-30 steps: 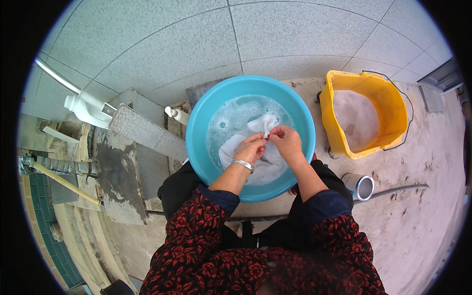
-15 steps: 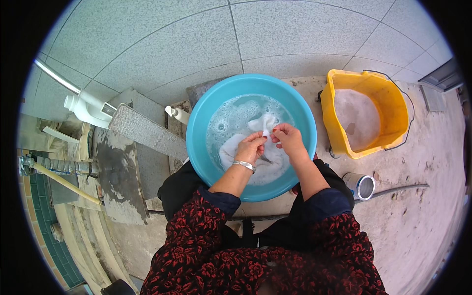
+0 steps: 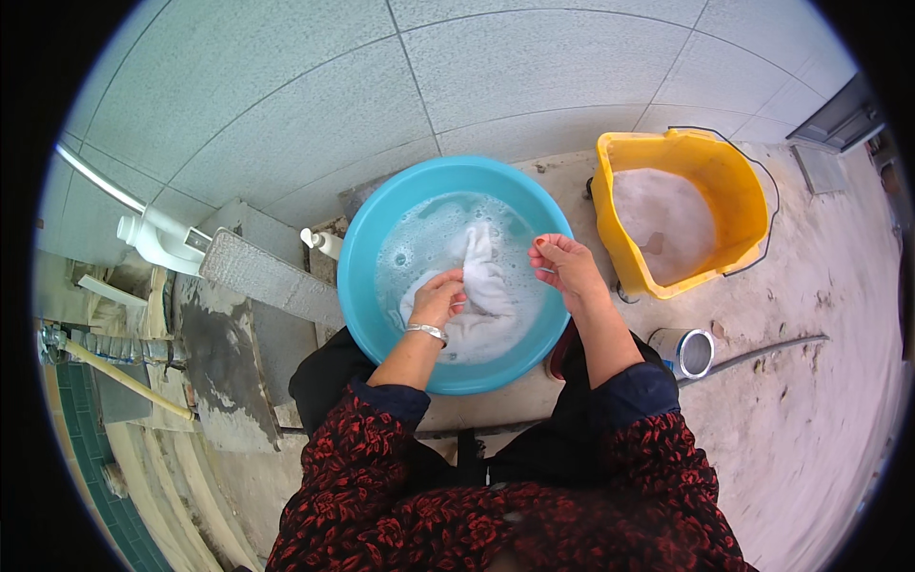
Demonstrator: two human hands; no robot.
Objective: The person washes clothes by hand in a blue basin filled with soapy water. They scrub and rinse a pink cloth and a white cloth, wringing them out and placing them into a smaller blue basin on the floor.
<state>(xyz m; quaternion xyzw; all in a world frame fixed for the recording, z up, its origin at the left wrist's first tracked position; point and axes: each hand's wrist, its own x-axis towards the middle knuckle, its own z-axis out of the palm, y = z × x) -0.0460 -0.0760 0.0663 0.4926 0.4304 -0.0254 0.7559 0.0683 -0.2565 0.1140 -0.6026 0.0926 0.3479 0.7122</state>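
A white cloth point(image 3: 486, 286), soaked and bunched, lies partly in the foamy water of a round blue basin point(image 3: 355, 276). My left hand point(image 3: 438, 303), with a silver bracelet at its wrist, is closed on the cloth and lifts a fold above the water. Over the basin's right side, apart from the cloth, is my right hand point(image 3: 569, 267). Its fingers are curled in with the tips close together. Anything between those fingertips is too small to make out.
Right of the basin stands a yellow bucket point(image 3: 758, 205) of cloudy, foamy water. Nearer me are a metal can point(image 3: 699, 354) and a dark hose point(image 3: 762, 357). A white pump bottle point(image 3: 326, 243) and a grey slab point(image 3: 257, 272) stand left, below the tiled wall point(image 3: 534, 76).
My right hand has come off the cloth and moved right. My left hand keeps its hold, and the cloth's raised fold has shifted. The whole view has shifted slightly too.
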